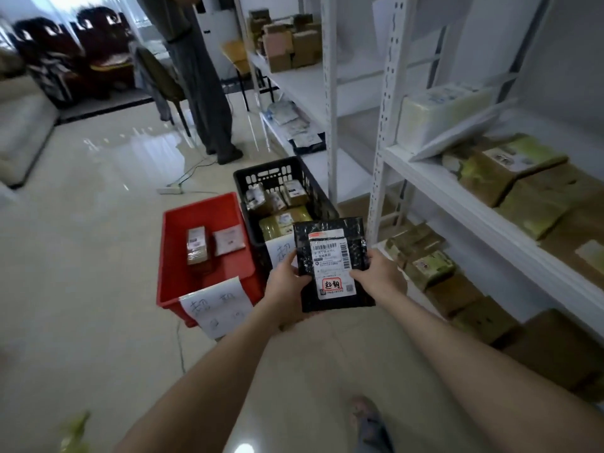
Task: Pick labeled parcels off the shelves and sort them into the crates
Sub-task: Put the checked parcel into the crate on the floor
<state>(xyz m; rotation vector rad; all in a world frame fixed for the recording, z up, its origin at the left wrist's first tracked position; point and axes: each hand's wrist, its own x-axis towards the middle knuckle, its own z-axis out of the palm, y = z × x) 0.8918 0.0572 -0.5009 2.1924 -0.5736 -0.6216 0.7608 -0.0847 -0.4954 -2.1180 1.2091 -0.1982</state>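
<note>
Black plastic parcel [333, 266], white label up, is grasped at both side edges. The left grip [287, 289] is curled round its left edge and the right grip [379, 276] is pinched on its right. It is held in the air above the floor, near the red crate [173, 256] and black crate [274, 173], beside the white shelves [382, 125].

— Head-worn wide-angle view, looking forward and down from standing height.
— Glossy pale tiled floor [98, 223] fills the left; tall white metal shelving unit [388, 125] runs close along the right.
</note>
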